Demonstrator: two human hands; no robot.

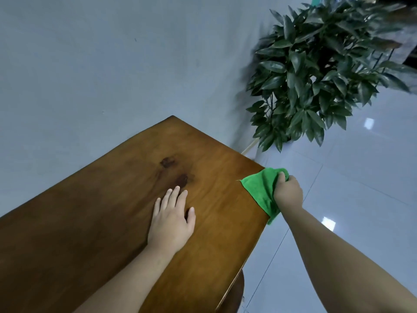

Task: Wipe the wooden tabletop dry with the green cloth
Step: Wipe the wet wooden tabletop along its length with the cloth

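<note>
Wiping looks to be under way at the right edge of the brown wooden counter (112, 222), which runs from the lower left of the frame up to a corner near the centre. The right hand (287, 193), at centre right, is clenched around a bunched bright green microfibre cloth (259, 190). Most of the cloth lies on the counter's right edge, while its lower corner hangs just over the side.

The left hand (172, 220) lies flat at the centre of the frame, palm down and fingers spread, touching the wood and gripping nothing. It seems to be steadying the body. Just above its fingertips sit 2 dark patches (174, 171) in the surface; whether they are wet marks or knots in the grain cannot be told.

A leafy green potted plant (316, 75) stands on the pale tiled floor (349, 199) in the upper right, well apart from the counter.

Judging from this, the stroke is at the edge, so the next move probably calls for drawing the cloth back inward across the board toward the dark patches, pressing it flat so more fabric meets the wood.
</note>
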